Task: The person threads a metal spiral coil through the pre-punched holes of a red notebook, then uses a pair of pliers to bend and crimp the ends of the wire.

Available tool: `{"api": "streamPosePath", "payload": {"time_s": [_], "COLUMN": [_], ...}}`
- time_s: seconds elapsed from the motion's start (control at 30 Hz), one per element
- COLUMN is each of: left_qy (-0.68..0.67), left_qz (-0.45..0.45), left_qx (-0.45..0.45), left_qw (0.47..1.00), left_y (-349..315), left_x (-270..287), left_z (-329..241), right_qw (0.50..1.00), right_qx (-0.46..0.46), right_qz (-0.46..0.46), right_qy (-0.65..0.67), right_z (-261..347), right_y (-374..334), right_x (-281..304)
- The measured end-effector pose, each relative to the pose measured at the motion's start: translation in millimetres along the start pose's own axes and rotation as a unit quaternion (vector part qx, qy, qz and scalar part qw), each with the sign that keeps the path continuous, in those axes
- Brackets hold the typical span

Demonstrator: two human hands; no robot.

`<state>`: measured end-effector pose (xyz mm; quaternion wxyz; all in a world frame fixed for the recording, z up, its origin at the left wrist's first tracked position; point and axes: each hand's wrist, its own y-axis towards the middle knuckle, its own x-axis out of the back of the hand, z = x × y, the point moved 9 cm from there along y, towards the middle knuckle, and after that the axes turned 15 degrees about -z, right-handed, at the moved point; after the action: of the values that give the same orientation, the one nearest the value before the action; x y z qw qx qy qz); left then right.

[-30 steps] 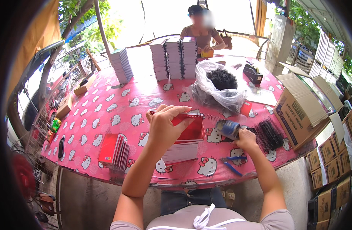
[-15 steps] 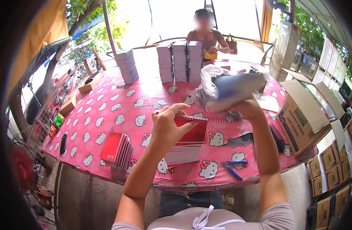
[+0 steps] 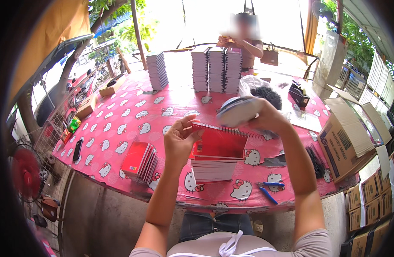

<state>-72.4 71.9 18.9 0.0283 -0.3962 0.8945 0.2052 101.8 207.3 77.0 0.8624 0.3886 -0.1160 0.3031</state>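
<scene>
My left hand [image 3: 179,139], fingers closed, pinches the left end of a red-covered notepad [image 3: 220,145] along its top edge. A spiral coil [image 3: 231,129] runs through that edge, and its loose end sticks out past the right side. Just above the coil, my right hand [image 3: 267,113] grips a rounded pale object with a blue edge [image 3: 237,111]; motion blur hides its exact kind. Beneath the notepad lies a stack of white-edged pads [image 3: 214,171]. Bound red notepads [image 3: 139,162] are piled left of it. Blue-handled cutting pliers [image 3: 269,195] rest to the right.
Tall stacks of coil-bound books [image 3: 216,70] stand at the back, another stack [image 3: 157,70] farther left. Black coils [image 3: 267,96] sit in plastic, with more coils [image 3: 314,160] by an open carton [image 3: 349,132]. A phone [image 3: 78,149] lies left. A co-worker [image 3: 252,47] is across the table.
The blue-and-pale object in my right hand has come left and down toward the coil. My left hand still pinches the notepad. The co-worker's hands have risen, and the whole view has shifted slightly.
</scene>
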Motion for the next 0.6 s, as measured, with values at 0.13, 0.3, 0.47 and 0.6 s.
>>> {"api": "streamPosePath", "payload": {"time_s": [0.13, 0.3, 0.47, 0.6], "left_qy": [-0.060, -0.081, -0.140, -0.148], "left_qz": [-0.026, -0.017, 0.051, 0.080], "left_qx": [0.046, 0.055, 0.042, -0.209], "left_qw": [0.997, 0.995, 0.988, 0.963], "left_y": [-1.1, 4.2, 3.6, -14.7], "left_x": [10.6, 24.8, 8.0, -15.4], "left_z": [13.8, 19.9, 14.9, -56.1], "right_qw": [0.987, 0.919, 0.798, 0.805], "right_qx": [-0.080, -0.095, -0.214, -0.255], "right_qz": [0.062, -0.061, -0.228, -0.146], "right_qy": [0.124, -0.378, -0.516, -0.516], "right_z": [-9.0, -24.8, -107.6, -137.4], "right_y": [9.9, 6.2, -137.2, -229.2], "right_x": [-8.9, 9.0, 94.1, 72.7]}}
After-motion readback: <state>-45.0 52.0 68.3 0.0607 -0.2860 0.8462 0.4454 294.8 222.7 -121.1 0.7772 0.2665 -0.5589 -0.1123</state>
